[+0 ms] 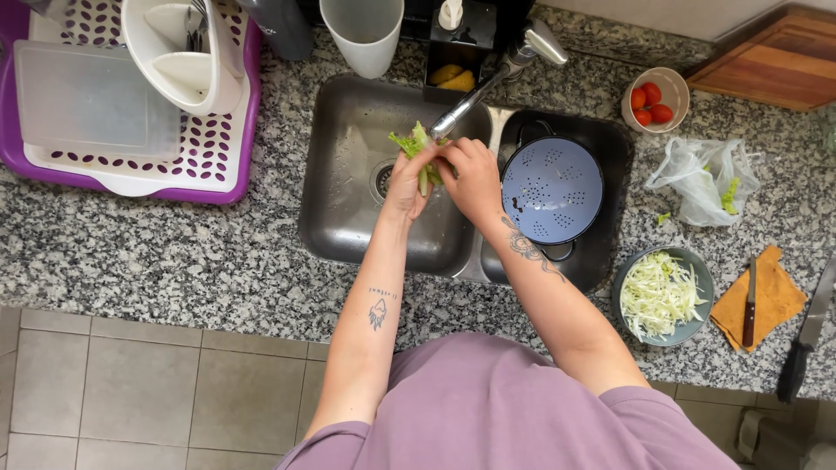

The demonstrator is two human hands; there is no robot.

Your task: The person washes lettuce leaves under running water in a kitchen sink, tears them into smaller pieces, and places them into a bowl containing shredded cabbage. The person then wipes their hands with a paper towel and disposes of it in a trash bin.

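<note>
Lettuce, a pale green leafy piece (418, 150), sits over the left basin of the stainless steel double sink (348, 218), right under the spout of the chrome tap (488, 87). Both hands close on it: the left hand (405, 184) wraps its stalk from below, the right hand (473, 178) pinches the top, fingers curled. A blue perforated metal colander (551, 190) fills the right basin. On the speckled granite tabletop (174, 261) stand a grey bowl of shredded cabbage (660, 296), a small bowl of red tomatoes (653, 100) and a purple dish rack (131, 104).
</note>
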